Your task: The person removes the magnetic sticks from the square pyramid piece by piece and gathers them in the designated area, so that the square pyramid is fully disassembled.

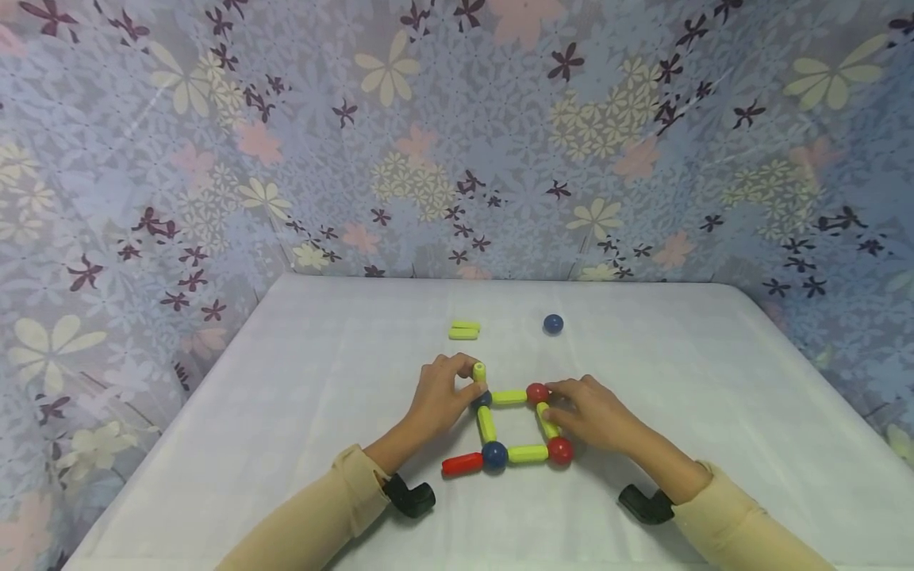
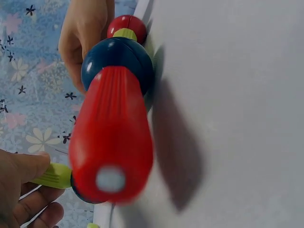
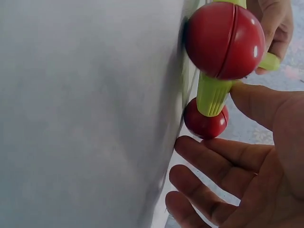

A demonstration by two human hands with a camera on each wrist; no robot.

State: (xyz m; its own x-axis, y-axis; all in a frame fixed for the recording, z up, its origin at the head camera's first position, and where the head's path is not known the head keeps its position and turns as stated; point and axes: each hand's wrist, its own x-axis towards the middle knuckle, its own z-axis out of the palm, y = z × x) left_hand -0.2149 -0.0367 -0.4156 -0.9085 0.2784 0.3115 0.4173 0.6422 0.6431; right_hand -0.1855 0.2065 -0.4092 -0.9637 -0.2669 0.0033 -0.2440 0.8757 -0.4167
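Note:
A square of yellow-green toy rods joined by balls lies on the white table. My left hand [image 1: 446, 396] pinches an upright yellow-green rod [image 1: 480, 371] between thumb and fingertips, its lower end at the far-left blue ball [image 1: 482, 400]. My right hand [image 1: 593, 412] rests against the square's right side. Its thumb touches the right-hand rod [image 3: 212, 95], and its loosely extended fingers reach the far red ball [image 3: 205, 118]. The near red ball [image 1: 560, 450] and near blue ball [image 1: 494, 455] form the front corners. From that blue ball a red rod [image 1: 462, 464] sticks out leftward.
Beyond the square lie two loose yellow-green rods [image 1: 464, 331] and a single blue ball [image 1: 553, 323]. Flowered cloth [image 1: 457, 159] hangs behind and around the table [image 1: 343, 333]. Black wrist mounts [image 1: 410, 498] sit under both forearms.

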